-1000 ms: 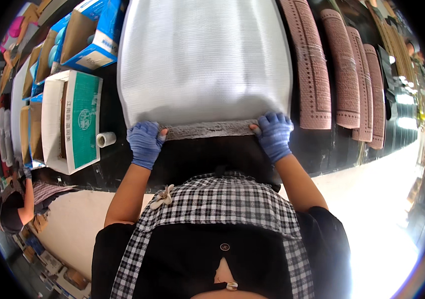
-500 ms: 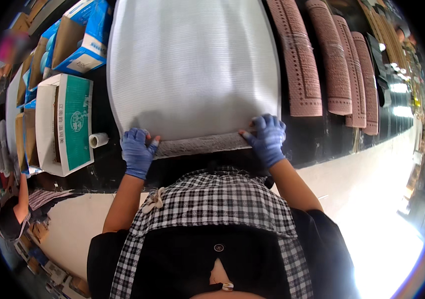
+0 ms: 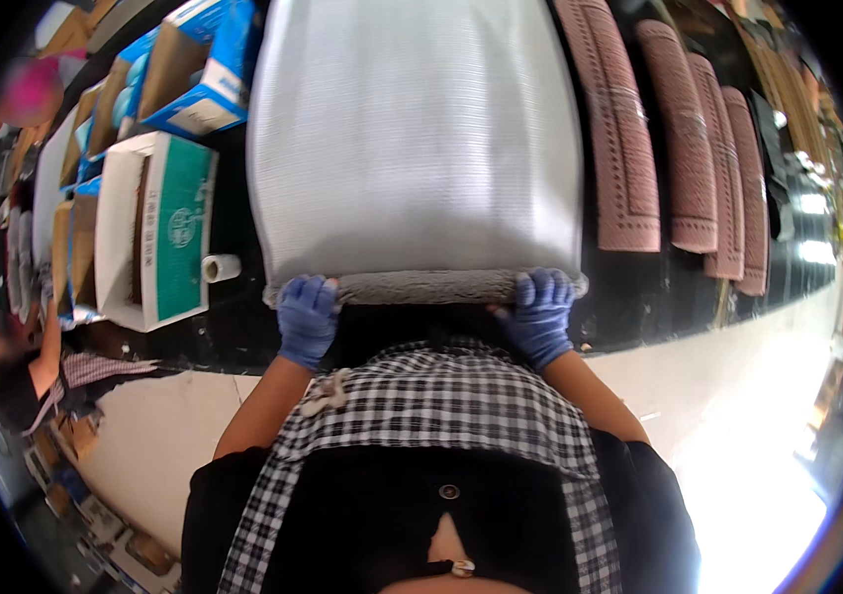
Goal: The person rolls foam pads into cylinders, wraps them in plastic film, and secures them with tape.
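Lying flat on the dark table (image 3: 639, 297), a ribbed grey mat (image 3: 417, 148) has its near edge curled into a tight roll. The gloved left hand (image 3: 307, 319) and right hand (image 3: 540, 315) curl their fingers over the roll's ends. Pinkish patterned mats (image 3: 629, 139) lie just right; a green-and-white cardboard box (image 3: 159, 233) sits left.

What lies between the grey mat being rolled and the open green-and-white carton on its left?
In the head view, a small white tape roll sits on the black table between the grey mat and the carton.
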`<state>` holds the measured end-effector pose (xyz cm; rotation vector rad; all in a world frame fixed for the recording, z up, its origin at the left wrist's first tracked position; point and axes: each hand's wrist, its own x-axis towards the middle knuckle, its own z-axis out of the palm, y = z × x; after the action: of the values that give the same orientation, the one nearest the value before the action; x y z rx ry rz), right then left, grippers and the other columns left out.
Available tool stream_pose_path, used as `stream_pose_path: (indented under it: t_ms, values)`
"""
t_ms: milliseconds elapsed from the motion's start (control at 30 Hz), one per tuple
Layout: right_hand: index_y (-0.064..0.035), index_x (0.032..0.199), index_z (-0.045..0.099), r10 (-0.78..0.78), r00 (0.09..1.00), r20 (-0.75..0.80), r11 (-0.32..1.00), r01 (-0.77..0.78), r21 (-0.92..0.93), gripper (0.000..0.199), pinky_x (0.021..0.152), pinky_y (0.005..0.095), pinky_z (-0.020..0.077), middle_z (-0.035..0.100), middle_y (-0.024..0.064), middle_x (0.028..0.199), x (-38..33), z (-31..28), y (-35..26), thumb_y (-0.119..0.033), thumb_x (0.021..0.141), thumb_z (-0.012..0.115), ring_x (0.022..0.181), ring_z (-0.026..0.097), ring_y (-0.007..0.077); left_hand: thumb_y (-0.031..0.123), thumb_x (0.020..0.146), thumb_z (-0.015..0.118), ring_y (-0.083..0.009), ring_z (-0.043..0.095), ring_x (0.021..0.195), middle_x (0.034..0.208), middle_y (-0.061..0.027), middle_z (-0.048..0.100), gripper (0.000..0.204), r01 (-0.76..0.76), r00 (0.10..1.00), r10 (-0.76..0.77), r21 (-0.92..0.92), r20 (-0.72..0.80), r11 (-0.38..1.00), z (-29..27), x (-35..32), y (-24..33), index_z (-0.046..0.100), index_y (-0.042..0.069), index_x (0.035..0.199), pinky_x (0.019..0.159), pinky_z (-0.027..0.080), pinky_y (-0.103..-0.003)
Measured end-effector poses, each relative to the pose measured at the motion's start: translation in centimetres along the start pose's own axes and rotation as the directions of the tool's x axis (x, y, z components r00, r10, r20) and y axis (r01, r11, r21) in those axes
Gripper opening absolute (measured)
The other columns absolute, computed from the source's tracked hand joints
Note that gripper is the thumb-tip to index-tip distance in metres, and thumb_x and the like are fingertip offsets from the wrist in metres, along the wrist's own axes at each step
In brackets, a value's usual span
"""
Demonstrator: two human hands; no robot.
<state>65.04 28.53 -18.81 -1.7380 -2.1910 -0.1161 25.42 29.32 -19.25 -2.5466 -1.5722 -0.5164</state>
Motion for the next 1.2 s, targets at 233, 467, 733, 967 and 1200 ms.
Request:
stream_pose_path:
  t_ms: [233,467,733,967,1200]
  values:
    - [-0.0183,0.093,0.066,0.074,0.973,0.219,0.997,-0.065,-0.048,0.054,0.089,0.0484,0.0426,0.058,0.0059,0.106,8.9,0.7,1.5,-0.067,0.071,0.075,0.103,0.054,0.0297,0.043,0.087,0.068,-0.0327,0.063,0.087,0.089,-0.0099,0.067,0.032,0.118,0.986,-0.128,0.094,0.107,0.989,-0.4,7.6,-2.8,0.070,0.013,0.099,0.075,0.049,-0.053]
    - [-0.0146,0.079,0.067,0.093,0.911,0.401,0.996,-0.090,-0.028,0.046,0.083,0.0460,0.0461,0.068,0.0058,0.082,14.0,1.2,1.7,-0.060,0.080,0.071,0.082,0.065,0.0270,0.046,0.089,0.066,-0.0346,0.062,0.093,0.099,-0.0113,0.068,0.039,0.292,0.934,-0.261,-0.098,0.244,0.952,2.8,7.0,-3.6,0.068,0.011,0.106,0.079,0.048,-0.056]
    - [-0.0147,0.108,0.061,-0.075,0.997,0.007,0.996,0.075,0.050,0.051,0.088,0.0486,0.0452,0.065,0.0049,0.100,7.6,0.0,0.3,-0.056,0.080,0.071,0.096,0.062,0.0277,0.046,0.089,0.065,-0.0355,0.061,0.094,0.109,-0.0122,0.064,0.041,-0.010,1.000,0.011,-0.042,0.004,0.999,2.5,5.2,-2.1,0.064,0.014,0.115,0.076,0.048,-0.055]
    - [-0.0135,0.105,0.062,-0.061,0.985,0.162,0.998,0.058,0.026,0.046,0.083,0.0464,0.0471,0.065,0.0092,0.096,11.3,0.9,1.3,-0.048,0.078,0.075,0.090,0.062,0.0319,0.051,0.087,0.065,-0.0310,0.063,0.069,0.067,-0.0090,0.062,0.039,0.021,0.998,-0.029,0.139,0.063,0.990,0.8,11.4,-2.6,0.072,0.014,0.073,0.064,0.047,-0.048]
    - [-0.0149,0.093,0.062,-0.144,0.932,0.332,0.984,0.099,0.148,0.042,0.081,0.0453,0.0465,0.064,0.0087,0.083,2.3,-2.8,-0.6,-0.055,0.083,0.069,0.083,0.063,0.0295,0.047,0.083,0.067,-0.0301,0.066,0.081,0.084,-0.0064,0.070,0.027,0.099,0.898,-0.099,0.024,0.429,0.995,-2.6,2.6,1.7,0.074,0.021,0.088,0.074,0.048,-0.049]
